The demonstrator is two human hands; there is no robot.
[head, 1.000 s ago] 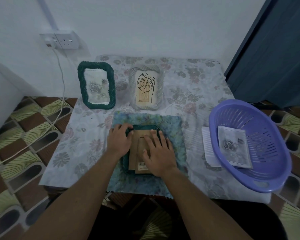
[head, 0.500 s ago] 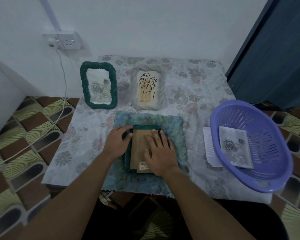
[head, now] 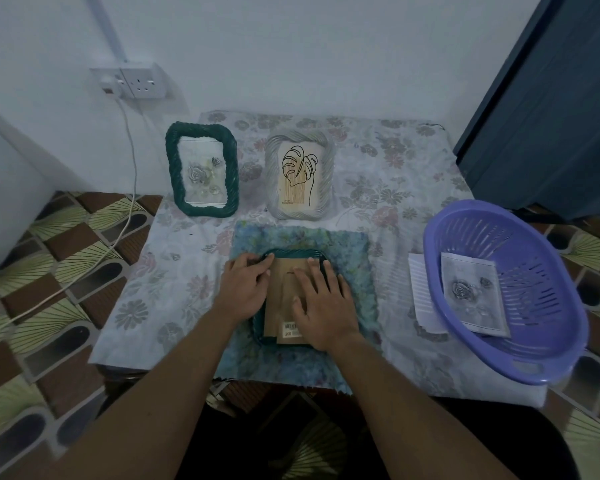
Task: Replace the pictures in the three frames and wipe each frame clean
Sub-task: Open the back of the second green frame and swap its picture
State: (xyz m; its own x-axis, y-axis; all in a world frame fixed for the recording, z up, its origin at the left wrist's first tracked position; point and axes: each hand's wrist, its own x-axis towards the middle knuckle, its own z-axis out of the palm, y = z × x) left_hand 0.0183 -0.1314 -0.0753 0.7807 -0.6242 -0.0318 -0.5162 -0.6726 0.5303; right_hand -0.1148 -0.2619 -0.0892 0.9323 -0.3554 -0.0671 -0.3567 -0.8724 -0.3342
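A single wide-angle camera, worn on the person's head, supplies the only view. It faces forward and steeply down from above the near edge of the table (head: pixel 174 271). The forearms (head: pixel 153 410) enter from the bottom edge. The left hand (head: pixel 245 289) and right hand (head: pixel 323 306) sit near frame centre, close to the lens. The wall (head: pixel 291 46) fills the top (straight lines bow toward the margins). The floor (head: pixel 49 271) shows at left and the basket (head: pixel 548 292) at right.
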